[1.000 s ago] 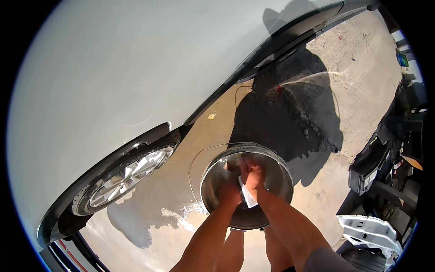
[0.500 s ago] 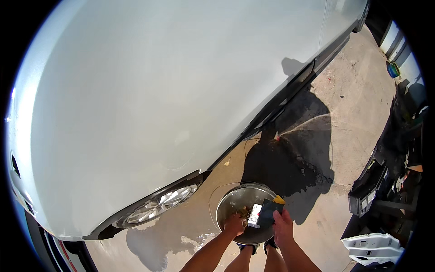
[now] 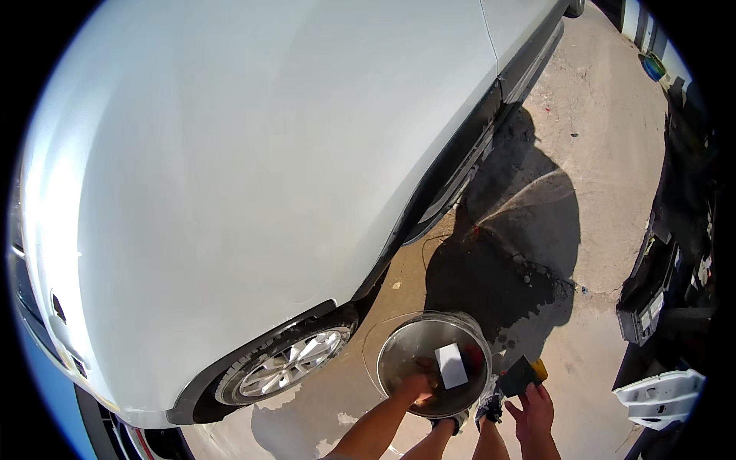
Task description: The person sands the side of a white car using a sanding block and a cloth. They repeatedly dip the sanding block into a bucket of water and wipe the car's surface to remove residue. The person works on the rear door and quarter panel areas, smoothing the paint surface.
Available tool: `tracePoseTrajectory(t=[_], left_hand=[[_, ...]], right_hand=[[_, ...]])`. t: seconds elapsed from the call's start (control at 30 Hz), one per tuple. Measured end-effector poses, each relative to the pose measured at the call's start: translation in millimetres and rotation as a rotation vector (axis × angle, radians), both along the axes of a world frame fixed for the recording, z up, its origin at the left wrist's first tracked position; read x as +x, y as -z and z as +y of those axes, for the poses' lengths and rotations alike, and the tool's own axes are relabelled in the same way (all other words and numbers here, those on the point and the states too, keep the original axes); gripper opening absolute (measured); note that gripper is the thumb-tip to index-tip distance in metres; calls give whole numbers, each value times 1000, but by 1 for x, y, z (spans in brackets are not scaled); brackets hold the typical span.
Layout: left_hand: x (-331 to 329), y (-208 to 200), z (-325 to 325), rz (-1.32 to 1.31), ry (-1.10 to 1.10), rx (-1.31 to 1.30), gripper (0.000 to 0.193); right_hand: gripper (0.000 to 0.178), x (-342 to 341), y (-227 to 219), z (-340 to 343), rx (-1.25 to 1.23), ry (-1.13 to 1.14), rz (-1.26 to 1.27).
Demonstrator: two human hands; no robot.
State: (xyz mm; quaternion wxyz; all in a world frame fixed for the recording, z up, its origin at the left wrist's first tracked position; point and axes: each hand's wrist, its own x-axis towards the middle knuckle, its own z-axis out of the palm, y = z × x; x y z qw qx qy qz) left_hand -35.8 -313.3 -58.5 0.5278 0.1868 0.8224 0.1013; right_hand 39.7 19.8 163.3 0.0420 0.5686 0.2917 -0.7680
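A metal bucket point(image 3: 391, 341) with a wire handle stands on the ground in front of my feet. My left hand point(image 3: 418, 389) reaches down into it, and its fingers are hidden in the dark inside. A white rectangular block point(image 3: 451, 365) shows in the bucket, just right of that hand and apart from it. Outside the bucket's right side, my right hand point(image 3: 535, 410) pinches a dark piece of sandpaper point(image 3: 518, 376). A yellow-orange piece point(image 3: 540, 371) sticks out at the sandpaper's right edge.
A pale car body point(image 3: 230, 176) fills the left and top, its wheel point(image 3: 295, 364) close to the bucket's left. Wet concrete point(image 3: 307, 422) lies around the bucket. At the right are dark car parts point(image 3: 640, 318) and a white metal part point(image 3: 661, 399).
My right hand has moved right, out of the bucket, with the sandpaper. The white block now shows more fully inside. My left hand stays in the bucket. The whole view has shifted slightly.
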Motion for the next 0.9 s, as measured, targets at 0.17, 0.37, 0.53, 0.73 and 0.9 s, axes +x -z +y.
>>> tracePoseTrajectory(t=[0.17,0.37,0.53,0.73,0.9], left_hand=[[-42,-177,-30,-314,-605,112,42],[-108,-590,-73,90,-650,330,43],[-123,-838,-112,782,-691,540,40],[-214,-906,-129,1476,-369,242,70],[-306,-857,-118,1682,368,-235,98]], right_hand=[[18,-9,-55,-16,80,-41,60],[25,-89,-159,-25,92,-97,433],[55,-159,-255,-49,170,-281,646],[53,-246,-297,-105,216,-117,798],[56,-290,-372,-208,93,86,1289]])
